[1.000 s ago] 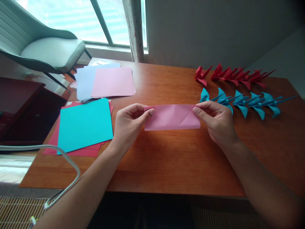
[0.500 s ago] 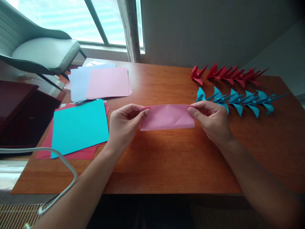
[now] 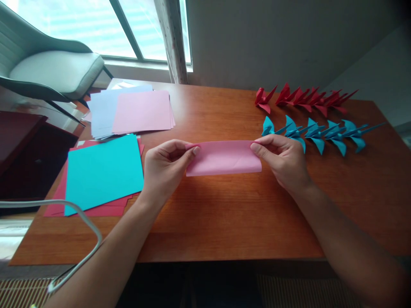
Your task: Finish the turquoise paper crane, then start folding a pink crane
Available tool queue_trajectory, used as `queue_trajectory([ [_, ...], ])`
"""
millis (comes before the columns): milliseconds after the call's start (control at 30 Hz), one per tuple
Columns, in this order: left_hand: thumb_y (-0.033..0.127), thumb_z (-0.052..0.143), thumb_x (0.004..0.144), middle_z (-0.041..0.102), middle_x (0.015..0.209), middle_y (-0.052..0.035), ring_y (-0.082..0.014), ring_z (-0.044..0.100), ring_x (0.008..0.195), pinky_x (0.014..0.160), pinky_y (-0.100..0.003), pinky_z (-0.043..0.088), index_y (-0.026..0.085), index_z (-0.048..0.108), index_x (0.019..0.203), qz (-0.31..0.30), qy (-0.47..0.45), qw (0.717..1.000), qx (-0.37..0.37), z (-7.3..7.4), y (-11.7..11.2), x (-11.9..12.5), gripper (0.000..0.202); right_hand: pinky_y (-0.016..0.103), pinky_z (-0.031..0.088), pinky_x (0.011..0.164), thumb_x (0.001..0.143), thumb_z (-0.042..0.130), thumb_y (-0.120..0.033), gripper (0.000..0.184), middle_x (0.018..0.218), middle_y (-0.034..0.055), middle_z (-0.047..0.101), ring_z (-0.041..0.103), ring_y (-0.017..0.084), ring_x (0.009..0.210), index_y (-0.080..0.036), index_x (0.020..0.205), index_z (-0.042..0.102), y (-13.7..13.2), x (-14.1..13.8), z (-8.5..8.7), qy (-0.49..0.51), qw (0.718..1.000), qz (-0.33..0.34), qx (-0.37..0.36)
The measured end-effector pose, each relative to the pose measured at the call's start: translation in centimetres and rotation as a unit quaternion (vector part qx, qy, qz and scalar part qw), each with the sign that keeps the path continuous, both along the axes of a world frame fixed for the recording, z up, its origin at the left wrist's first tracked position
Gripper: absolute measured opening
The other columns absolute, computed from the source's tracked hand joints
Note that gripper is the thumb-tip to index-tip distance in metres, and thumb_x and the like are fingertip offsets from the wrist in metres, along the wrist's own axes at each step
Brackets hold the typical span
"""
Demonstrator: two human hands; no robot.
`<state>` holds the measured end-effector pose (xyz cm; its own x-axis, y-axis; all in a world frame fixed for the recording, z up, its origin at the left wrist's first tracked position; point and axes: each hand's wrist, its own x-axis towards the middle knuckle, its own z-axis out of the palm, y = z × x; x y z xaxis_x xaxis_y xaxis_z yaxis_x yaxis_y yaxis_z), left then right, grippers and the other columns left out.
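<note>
A folded pink sheet of paper [image 3: 224, 158] is stretched level between my two hands, above the wooden table [image 3: 224, 222]. Pinched at its upper left corner, the sheet is held by the thumb and fingers of my left hand [image 3: 168, 164]. My right hand [image 3: 282, 158] pinches the upper right corner the same way. Faint creases run across the paper, and its long lower edge hangs towards me. Behind my right hand stands a row of blue paper cranes [image 3: 316, 132], partly hidden by the fingers.
Red paper cranes [image 3: 316, 100] line the back right. To the left lie blue sheets [image 3: 104, 175] over red ones [image 3: 112, 208], with pink sheets [image 3: 141, 112] and pale blue sheets [image 3: 101, 112] behind. A white cable [image 3: 91, 226] loops beside my left forearm. A chair [image 3: 58, 70] stands beyond.
Both hands keep their pinch on the pink paper. Its surface looks smoother and slightly more taut now. The view has shifted a little, so the surroundings sit slightly further left.
</note>
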<state>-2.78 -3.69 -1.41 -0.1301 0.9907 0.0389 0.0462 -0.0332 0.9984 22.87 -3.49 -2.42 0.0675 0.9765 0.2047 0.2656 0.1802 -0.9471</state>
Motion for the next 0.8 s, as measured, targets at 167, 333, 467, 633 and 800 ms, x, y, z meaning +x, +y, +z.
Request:
queue_trajectory([
  [167, 0.032, 0.087, 0.070, 0.076, 0.075, -0.0019, -0.0116, 0.068, 0.065, 0.056, -0.019, 0.052, 0.018, 0.076, 0.078, 0.002, 0.012, 1.000, -0.014, 0.05, 0.00, 0.01, 0.020, 0.031, 0.057, 0.065, 0.080, 0.081, -0.034, 0.006, 0.078, -0.0011, 0.074, 0.069, 0.017, 0.072, -0.030, 0.080, 0.076, 0.02, 0.03, 0.00, 0.012, 1.000, 0.003, -0.014],
  [333, 0.032, 0.087, 0.072, 0.076, 0.075, -0.0016, -0.0110, 0.067, 0.064, 0.056, -0.019, 0.052, 0.018, 0.076, 0.079, -0.003, 0.017, 1.000, -0.020, 0.12, 0.01, 0.02, 0.019, 0.031, 0.058, 0.066, 0.080, 0.081, -0.036, 0.008, 0.079, -0.0010, 0.074, 0.069, 0.017, 0.072, -0.030, 0.080, 0.076, -0.02, -0.06, 0.04, 0.017, 0.999, 0.000, -0.029],
  [467, 0.032, 0.086, 0.072, 0.076, 0.076, -0.0016, -0.0113, 0.067, 0.065, 0.057, -0.019, 0.052, 0.019, 0.076, 0.079, -0.003, 0.023, 0.999, -0.025, 0.20, 0.00, 0.09, 0.018, 0.032, 0.058, 0.068, 0.079, 0.081, -0.036, 0.009, 0.080, -0.0006, 0.075, 0.069, 0.018, 0.074, -0.029, 0.081, 0.076, -0.01, -0.15, 0.06, 0.026, 0.999, 0.000, -0.034],
  [633, 0.031, 0.085, 0.073, 0.076, 0.078, -0.0020, -0.0128, 0.068, 0.068, 0.059, -0.020, 0.052, 0.019, 0.075, 0.081, -0.008, 0.027, 0.999, -0.038, 0.27, -0.02, 0.04, 0.018, 0.030, 0.057, 0.068, 0.078, 0.081, -0.035, 0.010, 0.081, -0.0003, 0.074, 0.069, 0.017, 0.075, -0.027, 0.081, 0.075, 0.09, -0.22, -0.11, 0.027, 0.998, 0.002, -0.048],
  [800, 0.034, 0.081, 0.075, 0.074, 0.076, -0.0016, -0.0141, 0.065, 0.067, 0.055, -0.021, 0.046, 0.019, 0.072, 0.079, -0.052, 0.080, 0.994, -0.054, -0.08, 0.33, -0.73, 0.018, 0.032, 0.057, 0.069, 0.077, 0.080, -0.035, 0.012, 0.080, 0.0002, 0.075, 0.069, 0.019, 0.075, -0.025, 0.077, 0.073, 0.07, -0.56, 0.01, -0.012, 0.999, 0.006, -0.053],
])
